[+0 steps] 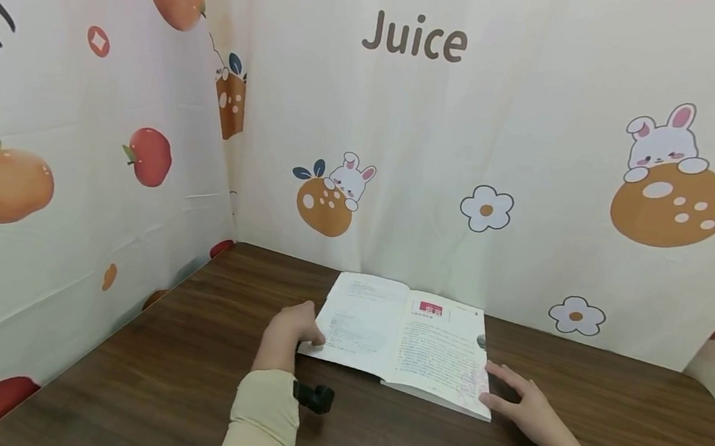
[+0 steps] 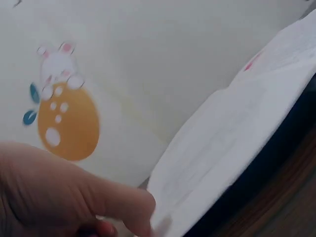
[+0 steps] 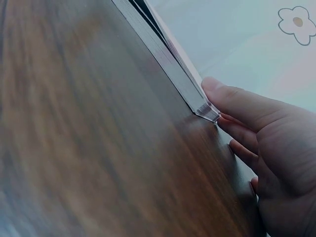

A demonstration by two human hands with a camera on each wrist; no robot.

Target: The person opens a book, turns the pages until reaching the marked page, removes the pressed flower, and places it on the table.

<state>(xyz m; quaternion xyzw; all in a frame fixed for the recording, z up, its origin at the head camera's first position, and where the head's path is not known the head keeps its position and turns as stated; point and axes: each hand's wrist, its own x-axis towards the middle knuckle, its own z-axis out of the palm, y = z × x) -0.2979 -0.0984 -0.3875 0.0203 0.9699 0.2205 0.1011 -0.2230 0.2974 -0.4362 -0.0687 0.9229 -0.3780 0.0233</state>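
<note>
An open book point(image 1: 436, 346) lies on the dark wooden table, with printed text and a pink-red block on its right page. My left hand point(image 1: 295, 325) holds the book's left edge near the lower corner, thumb over the page and the other fingers mostly hidden. In the left wrist view a dark band runs beneath the left page point(image 2: 212, 148). At the right edge my right hand point(image 1: 525, 406) holds the book by its side; in the right wrist view the thumb lies on top of the page block point(image 3: 168, 64) and the fingers are lower, against the edge.
Brown wood table point(image 1: 179, 394) spreads in front of the book and to both sides. Printed cloth curtains point(image 1: 421, 127) with fruit, rabbits and flowers hang behind and at the left, the rear one close behind the book. A black wrist device point(image 1: 314, 398) sits on the left sleeve.
</note>
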